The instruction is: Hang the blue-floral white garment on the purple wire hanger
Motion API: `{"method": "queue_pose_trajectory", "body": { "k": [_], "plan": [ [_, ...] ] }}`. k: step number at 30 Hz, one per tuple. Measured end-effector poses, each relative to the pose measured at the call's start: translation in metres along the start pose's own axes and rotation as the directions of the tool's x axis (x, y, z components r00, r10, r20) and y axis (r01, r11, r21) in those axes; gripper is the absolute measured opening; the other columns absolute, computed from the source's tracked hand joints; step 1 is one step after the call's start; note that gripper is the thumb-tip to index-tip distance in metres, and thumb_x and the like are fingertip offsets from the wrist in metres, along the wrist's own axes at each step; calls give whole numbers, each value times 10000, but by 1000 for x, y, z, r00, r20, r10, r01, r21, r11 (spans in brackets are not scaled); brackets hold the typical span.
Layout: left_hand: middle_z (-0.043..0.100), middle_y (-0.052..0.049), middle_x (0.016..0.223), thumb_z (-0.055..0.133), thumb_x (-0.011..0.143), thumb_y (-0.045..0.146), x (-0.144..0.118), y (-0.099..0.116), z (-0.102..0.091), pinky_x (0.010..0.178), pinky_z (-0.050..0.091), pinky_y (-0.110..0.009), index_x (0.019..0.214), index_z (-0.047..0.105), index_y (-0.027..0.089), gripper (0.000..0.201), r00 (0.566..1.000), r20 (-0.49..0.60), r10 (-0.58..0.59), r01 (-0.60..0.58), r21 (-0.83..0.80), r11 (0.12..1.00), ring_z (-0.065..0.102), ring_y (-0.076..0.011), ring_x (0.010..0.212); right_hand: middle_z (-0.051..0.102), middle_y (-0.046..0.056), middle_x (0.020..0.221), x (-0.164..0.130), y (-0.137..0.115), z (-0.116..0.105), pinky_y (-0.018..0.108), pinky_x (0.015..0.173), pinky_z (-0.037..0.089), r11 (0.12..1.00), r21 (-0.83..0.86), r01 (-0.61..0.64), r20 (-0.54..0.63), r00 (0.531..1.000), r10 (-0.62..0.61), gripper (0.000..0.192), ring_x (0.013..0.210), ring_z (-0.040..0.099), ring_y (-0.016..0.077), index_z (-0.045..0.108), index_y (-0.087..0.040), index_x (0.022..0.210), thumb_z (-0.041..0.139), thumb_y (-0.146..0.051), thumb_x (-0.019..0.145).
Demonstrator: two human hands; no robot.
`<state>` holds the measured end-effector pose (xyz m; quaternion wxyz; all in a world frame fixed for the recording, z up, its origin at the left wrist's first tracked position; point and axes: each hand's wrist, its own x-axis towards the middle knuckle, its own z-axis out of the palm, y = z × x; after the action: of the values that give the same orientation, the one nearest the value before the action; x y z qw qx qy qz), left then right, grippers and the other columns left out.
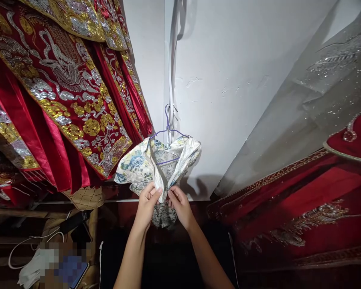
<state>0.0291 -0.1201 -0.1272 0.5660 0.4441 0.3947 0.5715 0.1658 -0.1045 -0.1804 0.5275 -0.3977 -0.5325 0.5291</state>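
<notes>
A white dress with a blue and yellow floral print (135,162) hangs in front of me on a thin purple hanger (167,125). Its neckline lies open, so the inside of the back and the hanger's lower bar show. My left hand (149,200) pinches the left front edge low on the neckline, thumb on top. Close beside it, my right hand (178,202) grips the right front edge with bent fingers. The two edges nearly meet between my hands. Below them the lower part of the dress hangs in shadow; any fastener there is too small to make out.
Red costumes with gold and silver embroidery (92,116) hang at the left. A white wall (222,80) stands behind. Red beaded cloth (289,208) and sheer sequined fabric (327,88) fill the right. A wooden chair (93,224) at lower left holds a white cable (13,253) and small items.
</notes>
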Motion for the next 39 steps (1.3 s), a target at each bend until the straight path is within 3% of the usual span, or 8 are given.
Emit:
{"method": "queue_pose_trajectory", "body": {
  "k": [7,11,18,22,28,33,36,39],
  "plan": [
    [539,17,641,681,828,443,-6,6,10,535,328,-211,966,641,174,305,998,-58,12,-13,-11,1000,434,-98,548,556,-9,665,-1,-2,4,262,526,367,999,-16,-36,96,995,37,363,553,478,132,549,-220,788,517,-553,926],
    [552,5,674,685,832,439,-7,7,8,525,334,-202,1008,649,166,327,1000,-17,9,-9,-10,1000,439,-92,561,562,-12,690,-4,-2,7,258,520,364,996,37,-78,57,995,76,315,566,483,137,556,-230,832,565,-537,900],
    [534,12,655,700,825,413,-12,11,14,514,315,-198,1052,661,164,338,1000,-7,0,0,-24,1000,395,-84,547,518,-11,739,-9,-19,12,268,634,402,993,-22,118,10,993,-118,203,670,492,151,527,-229,845,551,-411,933],
    [591,-1,702,710,811,414,-9,12,10,539,346,-208,1032,664,180,325,1000,-16,-19,19,-7,1000,446,-95,563,560,0,712,-10,-21,9,277,634,404,986,-95,137,-15,990,-139,205,672,525,167,541,-225,820,566,-401,922],
    [664,-61,914,549,911,377,-3,-26,-4,783,483,-295,1006,631,185,230,962,-206,181,-183,5,983,619,-181,824,574,-17,573,-14,-13,0,249,473,313,987,133,-95,-72,992,105,287,483,442,114,552,-208,728,717,-429,806],
    [659,-68,1031,568,880,244,-8,-74,5,903,464,-344,1089,610,208,216,967,-87,240,-191,378,906,616,-221,996,541,-35,501,-14,-9,2,227,385,195,883,352,-312,-18,940,339,346,373,376,70,564,-185,678,791,-445,698],
    [652,-55,930,532,912,265,-7,-83,11,797,478,-320,1020,602,210,139,965,-52,255,-204,455,866,622,-212,884,584,-13,516,-1,-24,-3,220,353,187,909,275,-314,5,946,326,345,350,399,66,607,-166,683,788,-459,693],
    [633,-61,900,505,938,286,-2,-82,14,755,465,-309,964,598,211,123,954,36,297,-271,526,806,604,-211,847,600,1,530,29,-56,-13,219,330,198,965,183,-186,-68,977,201,349,351,404,62,610,-163,640,782,-460,702]
  ]
}}
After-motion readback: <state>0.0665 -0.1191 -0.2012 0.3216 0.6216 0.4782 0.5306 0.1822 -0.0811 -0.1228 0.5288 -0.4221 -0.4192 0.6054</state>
